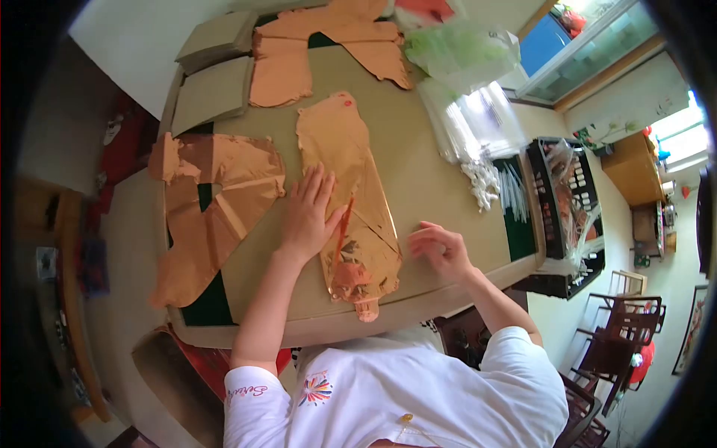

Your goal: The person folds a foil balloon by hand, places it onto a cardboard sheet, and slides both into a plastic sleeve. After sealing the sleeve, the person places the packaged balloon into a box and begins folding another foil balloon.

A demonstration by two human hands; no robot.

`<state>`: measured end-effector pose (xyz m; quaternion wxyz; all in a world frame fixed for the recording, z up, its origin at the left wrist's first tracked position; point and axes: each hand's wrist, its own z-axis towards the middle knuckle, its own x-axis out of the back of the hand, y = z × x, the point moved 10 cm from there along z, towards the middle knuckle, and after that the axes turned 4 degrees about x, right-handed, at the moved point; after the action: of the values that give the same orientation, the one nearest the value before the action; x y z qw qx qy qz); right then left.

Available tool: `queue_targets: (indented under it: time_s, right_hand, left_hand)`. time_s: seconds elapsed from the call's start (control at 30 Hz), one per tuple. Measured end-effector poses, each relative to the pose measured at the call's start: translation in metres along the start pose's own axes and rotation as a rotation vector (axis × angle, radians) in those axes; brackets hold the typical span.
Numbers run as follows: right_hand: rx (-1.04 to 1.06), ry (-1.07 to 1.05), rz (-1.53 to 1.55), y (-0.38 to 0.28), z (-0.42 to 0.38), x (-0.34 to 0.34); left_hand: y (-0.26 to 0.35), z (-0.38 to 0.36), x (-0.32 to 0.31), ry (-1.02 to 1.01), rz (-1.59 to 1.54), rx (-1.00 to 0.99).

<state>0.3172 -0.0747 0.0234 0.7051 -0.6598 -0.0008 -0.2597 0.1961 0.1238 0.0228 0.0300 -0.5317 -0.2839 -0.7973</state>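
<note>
A long copper-coloured foil sheet [347,160] lies lengthwise in front of me, crumpled and torn at its near end. My left hand [308,213] rests flat on its left edge, fingers stretched out. Beside the thumb runs a thin orange-red strip [344,224] over the foil. Just off the sheet's right edge is my right hand [441,250], its fingers loosely bent and apart with nothing visible in them. More creased copper foil [246,179] is spread to the left, and another foil piece [284,63] lies at the far side.
Two stacks of grey-brown card [213,89] stand at the far left. On the right are clear plastic bags [478,123], white cotton-like pieces [482,185] and thin clear sticks [512,194]. A black crate [564,201] sits beyond the table's right edge.
</note>
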Motion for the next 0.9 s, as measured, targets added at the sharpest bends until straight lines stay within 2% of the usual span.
queue_targets:
  time_s: [0.1,0.2,0.3,0.4,0.47,0.53,0.63,0.73,0.83,0.9]
  right_hand:
    - [-0.130,0.308,0.213,0.025,0.020,0.024]
    - [-0.014,0.414,0.178,0.033,0.043,0.034]
    - [-0.064,0.369,0.053,0.046,0.046,0.032]
    - [-0.097,0.355,0.056,0.045,0.045,0.031]
    - [-0.075,0.335,0.013,0.041,0.047,0.030]
    - [-0.046,0.323,-0.041,0.040,0.049,0.031]
    - [-0.084,0.340,0.044,0.042,0.048,0.029]
    - [-0.075,0.311,0.001,0.039,0.050,0.029]
    - [-0.095,0.312,0.018,0.041,0.048,0.030]
    - [-0.059,0.308,-0.011,0.037,0.049,0.029]
  left_hand:
    - [-0.014,0.015,0.030,0.071,-0.008,0.014]
    - [-0.072,0.051,0.062,0.138,0.082,0.088]
    - [-0.146,0.088,0.088,0.070,0.270,0.196]
    - [-0.228,0.110,0.094,-0.035,0.467,0.271]
    - [-0.252,0.116,0.100,-0.063,0.490,0.271]
    - [-0.255,0.115,0.110,-0.059,0.429,0.234]
    - [-0.235,0.115,0.125,0.022,0.397,0.109]
    - [-0.226,0.119,0.133,-0.091,0.443,0.309]
    - [-0.217,0.123,0.137,0.014,0.472,0.256]
    - [-0.210,0.123,0.141,0.015,0.489,0.316]
